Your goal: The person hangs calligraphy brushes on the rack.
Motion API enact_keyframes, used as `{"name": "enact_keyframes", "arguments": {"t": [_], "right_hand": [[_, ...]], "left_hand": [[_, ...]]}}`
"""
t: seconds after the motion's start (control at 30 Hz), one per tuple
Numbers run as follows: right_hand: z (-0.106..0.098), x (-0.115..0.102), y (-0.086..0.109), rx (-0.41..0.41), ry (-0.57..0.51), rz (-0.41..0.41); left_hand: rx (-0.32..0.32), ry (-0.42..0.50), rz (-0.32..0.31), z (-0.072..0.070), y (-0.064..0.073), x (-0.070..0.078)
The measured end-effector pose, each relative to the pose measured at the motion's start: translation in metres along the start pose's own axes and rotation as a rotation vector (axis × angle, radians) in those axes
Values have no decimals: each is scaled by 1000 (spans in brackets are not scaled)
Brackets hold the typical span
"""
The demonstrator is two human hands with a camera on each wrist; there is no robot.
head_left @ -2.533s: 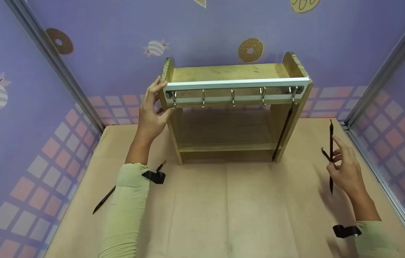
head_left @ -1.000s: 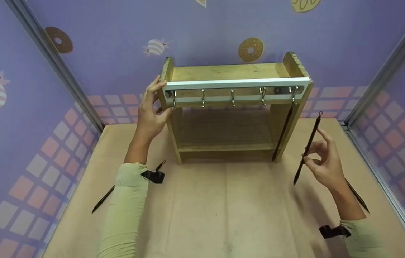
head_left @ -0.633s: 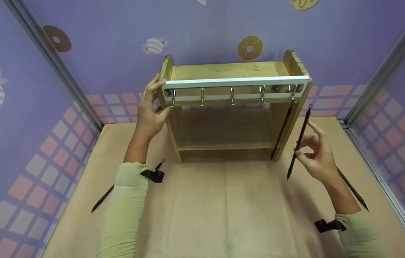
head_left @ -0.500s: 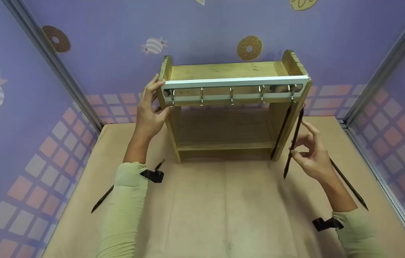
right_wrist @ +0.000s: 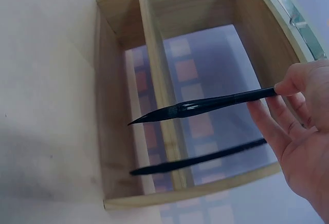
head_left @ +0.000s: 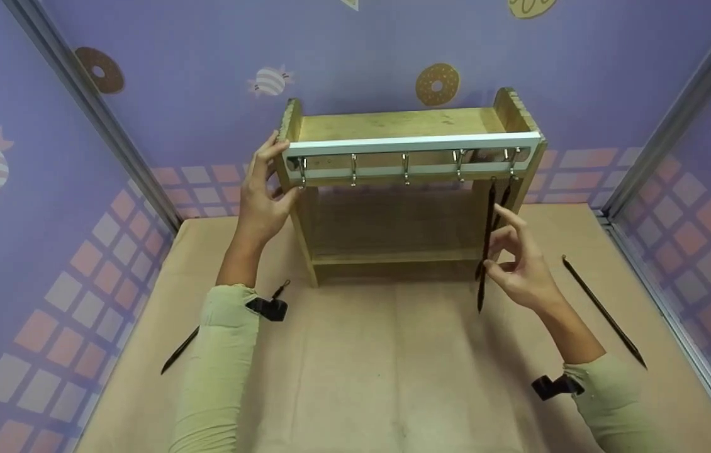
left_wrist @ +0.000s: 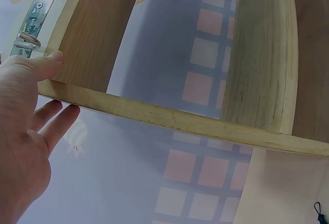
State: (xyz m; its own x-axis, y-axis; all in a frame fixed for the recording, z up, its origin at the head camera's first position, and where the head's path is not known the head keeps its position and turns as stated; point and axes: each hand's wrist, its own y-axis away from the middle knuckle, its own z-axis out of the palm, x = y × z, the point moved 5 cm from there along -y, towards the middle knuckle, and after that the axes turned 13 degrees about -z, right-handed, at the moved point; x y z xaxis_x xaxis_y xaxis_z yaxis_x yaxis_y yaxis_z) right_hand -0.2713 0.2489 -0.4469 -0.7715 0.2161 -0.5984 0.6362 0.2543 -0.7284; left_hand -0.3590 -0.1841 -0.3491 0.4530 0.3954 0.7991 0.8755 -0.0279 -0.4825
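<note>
My right hand [head_left: 522, 270] pinches a dark calligraphy brush [head_left: 486, 242] by its handle, hanging loop up and tip down, in front of the wooden shelf's right side. In the right wrist view its pointed black tip and glossy ferrule [right_wrist: 200, 107] show. Behind it another calligraphy brush [right_wrist: 200, 161] hangs from the rightmost hook [head_left: 512, 165]. The held brush's loop is just below the rail, apart from the hooks as far as I can see. My left hand [head_left: 264, 204] grips the upper left side of the wooden shelf [head_left: 399, 258], thumb at the front by the hook rail [left_wrist: 32, 21].
A calligraphy brush [head_left: 604, 311] lies on the table at the right. Another brush [head_left: 179, 351] lies at the left, partly hidden under the left forearm. Several metal hooks line the white rail [head_left: 387, 145]. Patterned purple walls [head_left: 355, 50] enclose the table.
My right hand has lifted a brush from the right of the table and carried it left to the shelf front. The left hand keeps its grip on the shelf.
</note>
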Motion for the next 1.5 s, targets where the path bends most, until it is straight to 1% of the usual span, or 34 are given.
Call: {"name": "enact_keyframes", "arguments": {"t": [0.27,0.43,0.57,0.7,0.97,1.23,1.5], "right_hand": [[16,-7,-9,-21,4,10],[22,-13,-15,-37,17,-9],[26,-15,-17,-57,12,0],[28,-14,-16,-63,25,20],[30,-10,-13,-45,52,26],[30,-6,-13,-34,44,27],[29,-5,-13,-31,15,50]], "left_hand": [[8,3,-9,-1,0,-1],[1,0,-15,0,0,0],[5,-13,-9,-1,0,0],[7,-7,-6,-1,0,0],[6,-12,-16,0,0,1],[6,2,-28,0,0,1],[0,-17,2,0,0,0]]}}
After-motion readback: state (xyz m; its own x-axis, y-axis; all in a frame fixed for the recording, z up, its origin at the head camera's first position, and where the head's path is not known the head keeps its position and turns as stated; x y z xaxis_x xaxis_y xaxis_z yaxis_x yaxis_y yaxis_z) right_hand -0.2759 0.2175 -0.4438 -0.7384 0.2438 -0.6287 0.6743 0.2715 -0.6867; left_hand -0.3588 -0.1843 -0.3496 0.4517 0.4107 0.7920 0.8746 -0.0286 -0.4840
